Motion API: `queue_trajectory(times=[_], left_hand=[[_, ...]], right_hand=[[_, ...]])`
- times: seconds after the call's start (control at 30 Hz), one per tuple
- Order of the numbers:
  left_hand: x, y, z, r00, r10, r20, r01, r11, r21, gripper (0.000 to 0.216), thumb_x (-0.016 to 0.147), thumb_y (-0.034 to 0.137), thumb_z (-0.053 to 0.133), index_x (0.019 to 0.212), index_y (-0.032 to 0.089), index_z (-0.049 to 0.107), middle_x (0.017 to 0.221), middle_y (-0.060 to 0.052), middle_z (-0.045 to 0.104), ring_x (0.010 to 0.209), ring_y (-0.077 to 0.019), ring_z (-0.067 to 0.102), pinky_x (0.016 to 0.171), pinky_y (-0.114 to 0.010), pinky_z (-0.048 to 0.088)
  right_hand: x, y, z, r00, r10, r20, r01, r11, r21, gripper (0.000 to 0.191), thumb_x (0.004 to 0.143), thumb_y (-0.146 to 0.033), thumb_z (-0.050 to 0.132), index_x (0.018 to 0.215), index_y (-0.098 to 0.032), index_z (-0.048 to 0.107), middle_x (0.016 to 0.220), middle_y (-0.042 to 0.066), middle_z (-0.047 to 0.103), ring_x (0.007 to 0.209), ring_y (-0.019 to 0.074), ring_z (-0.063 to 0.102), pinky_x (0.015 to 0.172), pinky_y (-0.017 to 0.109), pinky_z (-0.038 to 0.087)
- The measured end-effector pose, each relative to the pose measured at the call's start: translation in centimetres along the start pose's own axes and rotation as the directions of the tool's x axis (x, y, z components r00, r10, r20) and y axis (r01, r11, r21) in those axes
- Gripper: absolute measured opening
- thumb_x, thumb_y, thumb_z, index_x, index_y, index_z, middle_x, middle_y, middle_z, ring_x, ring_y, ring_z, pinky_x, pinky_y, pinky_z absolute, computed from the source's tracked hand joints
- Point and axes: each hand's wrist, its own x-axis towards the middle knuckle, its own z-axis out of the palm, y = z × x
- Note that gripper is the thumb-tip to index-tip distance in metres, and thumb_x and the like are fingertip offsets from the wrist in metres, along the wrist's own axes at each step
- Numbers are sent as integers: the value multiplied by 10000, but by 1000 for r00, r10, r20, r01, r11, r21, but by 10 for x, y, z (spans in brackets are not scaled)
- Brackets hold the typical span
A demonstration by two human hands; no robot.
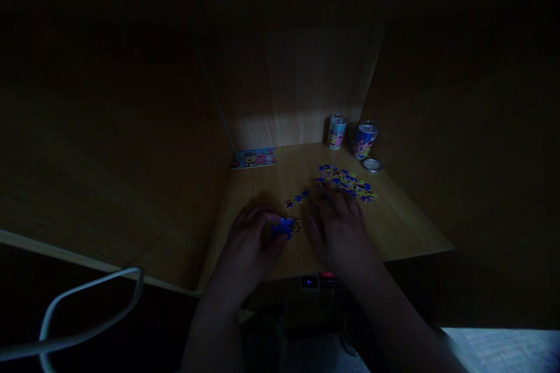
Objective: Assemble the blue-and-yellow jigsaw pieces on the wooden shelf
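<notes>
My left hand curls its thumb and fingers round a small section of joined blue jigsaw puzzle pieces low over the wooden surface. At the near edge of a heap of loose puzzle pieces is my right hand, its fingers stretched forward and the thumb apart. Whether its fingertips touch a piece is hard to make out in the dim light. Between the hands and slightly beyond them lie a few loose pieces, blue and multicoloured.
Two printed cans with clear tops, a light blue can and a darker blue can, stand at the back right. Near them lies a round metal lid. A cartoon picture card rests at the back left. Wooden panels enclose the surface; a white cable loops at lower left.
</notes>
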Motion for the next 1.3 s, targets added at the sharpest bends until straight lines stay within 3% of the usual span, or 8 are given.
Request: queue_trajectory(times=[0.1, 0.17, 0.4, 0.67, 0.93, 1.1, 1.17, 1.3], left_hand=[[0, 3, -2, 1000, 5, 1, -5, 1000, -2, 247, 938, 173, 810, 1136, 292, 723, 1249, -39, 756, 1214, -283, 695, 1111, -516, 546], [0, 4, -3, 1000, 2, 1, -2, 1000, -1, 242, 945, 177, 804, 1137, 297, 719, 1225, -31, 756, 1189, -279, 701, 1089, -507, 554], [0, 5, -4, 1000, 9, 19, -9, 1000, 14, 258, 954, 166, 794, 1151, 309, 710, 1189, -4, 770, 1163, -271, 708, 1086, -495, 544], [-2, 0, -1, 1000, -9, 18, 9, 1000, -7, 234, 973, 196, 794, 1159, 306, 704, 1187, -14, 771, 1180, -279, 699, 1091, -503, 532], [-2, -2, -3, 998, -56, 4, 56, 998, -42, 259, 948, 190, 801, 1164, 305, 715, 1195, -21, 771, 1185, -275, 709, 1068, -479, 555], [-1, 1, -7, 996, -89, -14, 88, 995, -35, 246, 937, 190, 814, 1135, 306, 725, 1182, -13, 773, 1176, -276, 715, 1081, -481, 548], [-1, 2, -7, 996, -92, -2, 92, 995, -40, 257, 935, 181, 814, 1140, 306, 722, 1189, -11, 773, 1179, -274, 714, 1081, -482, 547], [-1, 0, -5, 996, -84, -6, 83, 995, -49, 256, 934, 171, 803, 1138, 301, 719, 1178, -14, 779, 1177, -275, 717, 1074, -486, 552]], right_hand=[[0, 0, -4, 981, -165, 104, 158, 984, 77, 336, 1097, -354, 619, 1413, -276, 702, 1649, 125, 573, 1572, 376, 456, 1319, 694, 361], [1, 0, -6, 967, -206, 149, 191, 975, 113, 301, 1100, -367, 633, 1378, -291, 720, 1623, 107, 599, 1569, 357, 472, 1326, 687, 361], [2, 5, -3, 963, -202, 177, 173, 971, 167, 158, 1066, -345, 695, 1199, -278, 750, 1533, 107, 655, 1499, 347, 545, 1287, 693, 410], [1, -3, -6, 985, -130, 115, 124, 990, 63, 236, 1077, -384, 669, 1259, -271, 768, 1573, 147, 627, 1505, 397, 518, 1279, 726, 400], [1, 0, -7, 967, -200, 156, 179, 975, 134, 205, 1100, -348, 624, 1203, -290, 792, 1525, 104, 666, 1471, 347, 560, 1269, 667, 444], [1, -2, -4, 992, -85, 91, 81, 996, 48, 396, 1088, -419, 647, 1427, -231, 727, 1621, 170, 594, 1509, 411, 512, 1262, 698, 440], [0, -1, -6, 987, -127, 100, 120, 990, 75, 373, 1088, -394, 648, 1421, -244, 727, 1651, 155, 569, 1539, 397, 493, 1272, 686, 437], [1, -2, -10, 957, -249, 149, 226, 962, 153, 217, 1113, -340, 610, 1188, -280, 805, 1572, 88, 642, 1516, 333, 530, 1290, 622, 441]])
